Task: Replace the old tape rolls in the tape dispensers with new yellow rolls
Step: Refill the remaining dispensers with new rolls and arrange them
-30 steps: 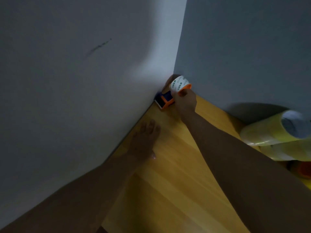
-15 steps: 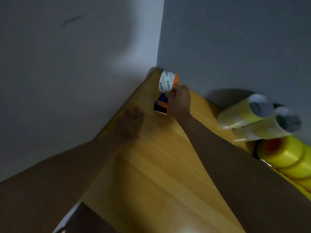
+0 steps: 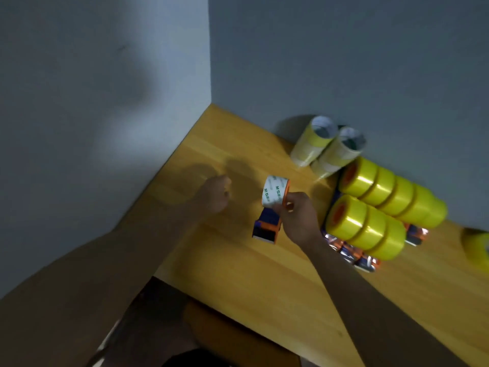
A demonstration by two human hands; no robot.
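My right hand grips an orange and blue tape dispenser above the wooden table. On the dispenser sits an old white roll with green lettering. My left hand hovers to the left of the dispenser with its fingers curled and nothing in it. Two rows of new yellow rolls lie on their sides to the right, partly covering more dispensers.
Two pale rolls lean against the back wall. Another yellow roll shows at the right edge. Grey walls close the table in at the left and back. The table's front edge runs along the lower middle.
My right hand has carried the dispenser out of the wall corner toward me. My left hand has lifted off the table and curled. The view has swung right, showing more yellow rolls.
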